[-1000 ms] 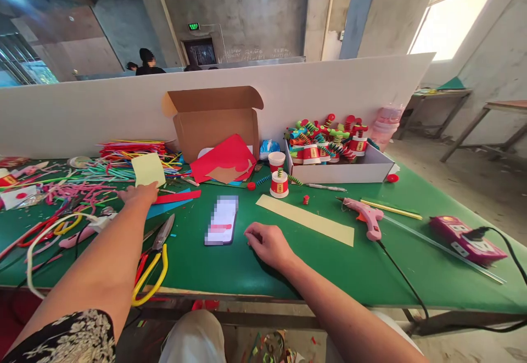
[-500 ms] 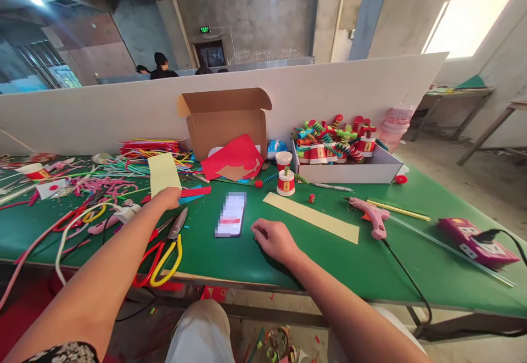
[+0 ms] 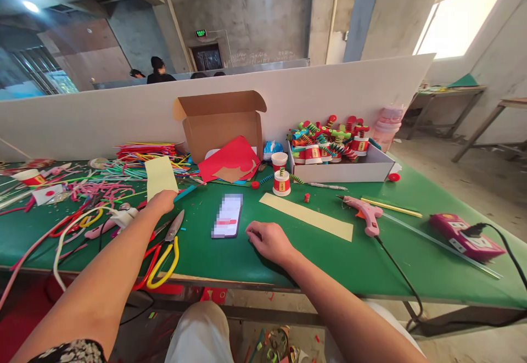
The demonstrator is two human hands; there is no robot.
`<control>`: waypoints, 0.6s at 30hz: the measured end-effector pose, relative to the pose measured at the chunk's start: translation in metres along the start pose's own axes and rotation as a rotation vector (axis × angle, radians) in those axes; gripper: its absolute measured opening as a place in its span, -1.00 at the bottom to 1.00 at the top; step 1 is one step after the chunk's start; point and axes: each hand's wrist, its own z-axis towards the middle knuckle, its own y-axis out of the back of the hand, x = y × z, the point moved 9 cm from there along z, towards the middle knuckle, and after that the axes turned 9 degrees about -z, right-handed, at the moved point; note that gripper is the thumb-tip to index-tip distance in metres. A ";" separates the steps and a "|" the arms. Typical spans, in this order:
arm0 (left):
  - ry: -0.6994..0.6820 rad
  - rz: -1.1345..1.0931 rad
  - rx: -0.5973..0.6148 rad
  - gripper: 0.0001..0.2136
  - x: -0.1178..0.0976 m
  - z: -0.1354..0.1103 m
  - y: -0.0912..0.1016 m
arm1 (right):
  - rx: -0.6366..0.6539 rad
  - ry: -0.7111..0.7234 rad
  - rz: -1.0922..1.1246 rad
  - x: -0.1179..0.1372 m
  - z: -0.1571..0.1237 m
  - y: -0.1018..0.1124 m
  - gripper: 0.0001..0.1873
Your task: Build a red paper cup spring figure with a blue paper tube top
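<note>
My left hand (image 3: 163, 202) is closed at the lower edge of a pale yellow paper sheet (image 3: 160, 173). A blue paper strip (image 3: 184, 193) sticks out to the right from its fingers, tilted up; the fingertips are hidden behind the hand. Resting loosely curled on the green table is my right hand (image 3: 269, 240), with nothing visible in it. Between the hands lies a phone (image 3: 228, 216) with a lit, blurred screen. Beyond my right hand is a long pale yellow paper strip (image 3: 307, 216). Scissors (image 3: 167, 250) with red and yellow handles lie beside my left forearm.
A red-and-white paper cup (image 3: 282, 183) with coiled arms stands near a white box (image 3: 341, 172) of similar figures. A pink glue gun (image 3: 366, 212) and purple power block (image 3: 467, 236) are at right. Pipe cleaners (image 3: 111, 190) and cables crowd the left. An open cardboard box (image 3: 224, 118) stands behind.
The red strip beside my left hand is no longer visible, and the blue strip now angles upward from the fingers. My right hand stays resting. The view has shifted slightly.
</note>
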 end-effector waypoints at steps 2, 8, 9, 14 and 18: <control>0.015 -0.010 -0.037 -0.89 0.001 -0.004 0.003 | 0.007 -0.003 0.005 -0.001 0.000 0.000 -0.81; 0.032 -0.023 -0.128 -0.88 -0.001 -0.022 0.023 | 0.017 -0.040 0.074 -0.004 0.000 -0.004 -0.83; 0.031 -0.022 -0.140 -0.85 -0.004 -0.026 0.028 | 0.010 -0.050 0.123 -0.005 0.001 -0.004 -0.84; -0.101 -0.114 -0.499 -0.74 -0.068 -0.073 0.071 | 0.040 -0.332 0.919 -0.024 0.003 -0.010 -0.68; -0.601 -0.124 -0.693 -0.72 -0.184 -0.148 0.063 | 0.216 -0.417 1.541 -0.014 -0.001 -0.004 -0.25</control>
